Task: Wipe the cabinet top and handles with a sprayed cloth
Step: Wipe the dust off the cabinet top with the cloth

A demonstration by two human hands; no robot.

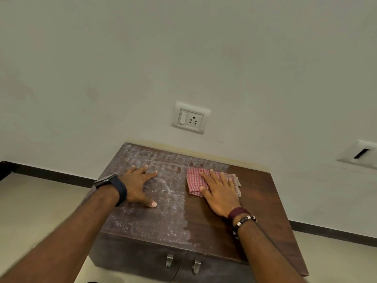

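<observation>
Half of the dark brown wooden cabinet top (pixel 255 205) is looking clean: the right-hand part, lower right of centre in the frame, is showing bare glossy grain, while the left part is lying under a whitish, speckled film. A folded red-and-white checked cloth (pixel 195 181) is sitting just above the middle of the top, right at the boundary between the two zones. The right hand (pixel 219 193) is pressing flat on it, fingers spread rather than curled around it. The left hand (pixel 138 185) is resting open and empty on the filmy part, palm down, bracing. Judging by this, the wiping is running about midway across the top. Two small metal handles (pixel 169 261) on the front doors, at the bottom centre of the frame, are waiting untouched. A white wall socket plate (pixel 191 117) is sitting above the cabinet.
</observation>
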